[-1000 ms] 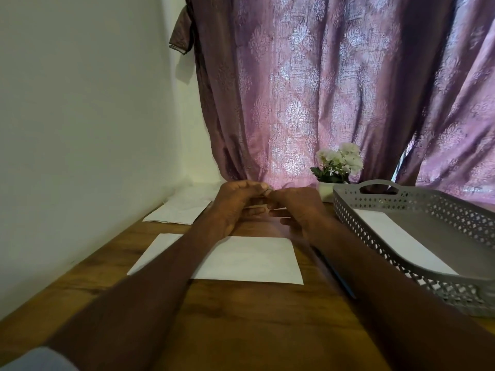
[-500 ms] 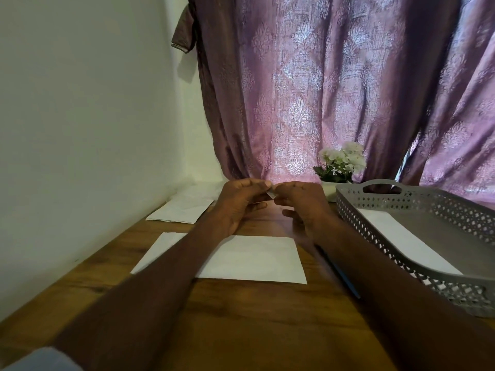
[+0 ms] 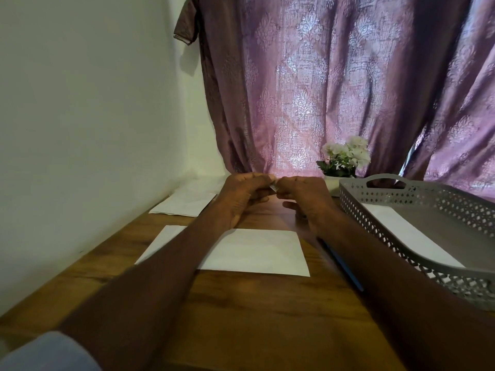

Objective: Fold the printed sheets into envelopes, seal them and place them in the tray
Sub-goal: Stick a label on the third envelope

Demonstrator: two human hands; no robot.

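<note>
Both my hands meet above the table, and between them I pinch a small pale scrap [image 3: 273, 187], too small to identify; it may be a bit of tape or a sticker for sealing. My left hand [image 3: 242, 195] curls its fingers onto one end of it, my right hand [image 3: 304, 195] pinches the other end, so each grip is clamped on that scrap.

Just below my grip, nearer to me, a folded white envelope [image 3: 251, 251] lies flat on the wooden table [image 3: 254, 317], partly crossed by my left forearm. I judge it folded and waiting to be sealed.

Beyond my left hand, against the wall, more white sheets [image 3: 184, 202] lie in a loose pile, still to be folded by the look of them. Off to the right of my grip stands the grey perforated tray [image 3: 388, 194], with one white envelope [image 3: 409, 234] already lying in it. A dark blue pen-like thing [image 3: 345, 269] lies under my right forearm. So one piece looks done, one is midway, and several remain.
</note>
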